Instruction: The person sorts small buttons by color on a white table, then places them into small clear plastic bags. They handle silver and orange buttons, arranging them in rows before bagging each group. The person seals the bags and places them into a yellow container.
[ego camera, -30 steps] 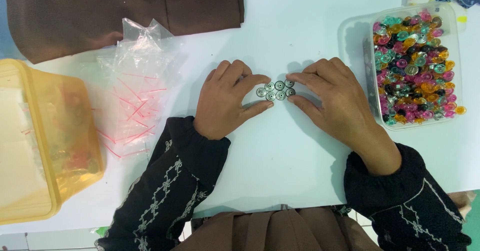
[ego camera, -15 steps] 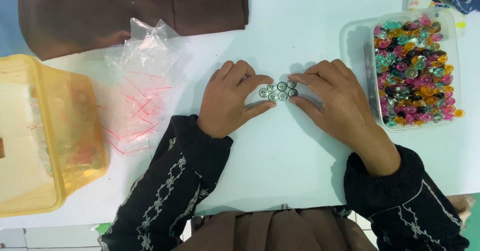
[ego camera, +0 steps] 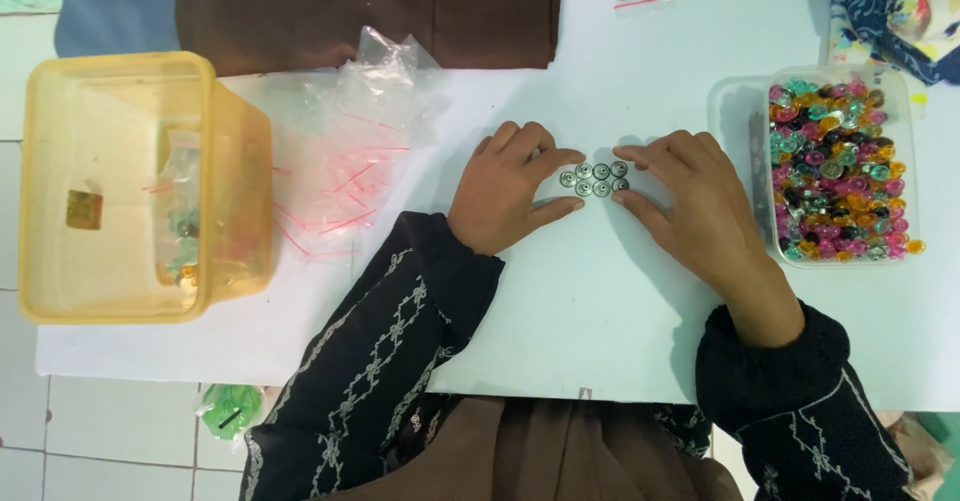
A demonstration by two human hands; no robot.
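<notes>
A small cluster of several round silver buttons (ego camera: 594, 179) lies on the white table (ego camera: 600, 311). My left hand (ego camera: 505, 189) rests flat to their left, its index finger and thumb touching the cluster's left side. On the other side my right hand (ego camera: 690, 201) lies with its fingertips against the cluster's right edge. Both hands hem the buttons in without lifting them. Both arms wear black sleeves with white embroidery.
A clear tub (ego camera: 835, 166) full of coloured buttons stands at the right. A heap of small clear bags with red strips (ego camera: 345, 151) lies left of my hands, beside a yellow plastic box (ego camera: 130, 186). Brown cloth (ego camera: 370, 6) lies at the back, patterned fabric (ego camera: 890, 6) at the top right.
Both hands and the button cluster have stayed in place; only the camera view has shifted slightly.
</notes>
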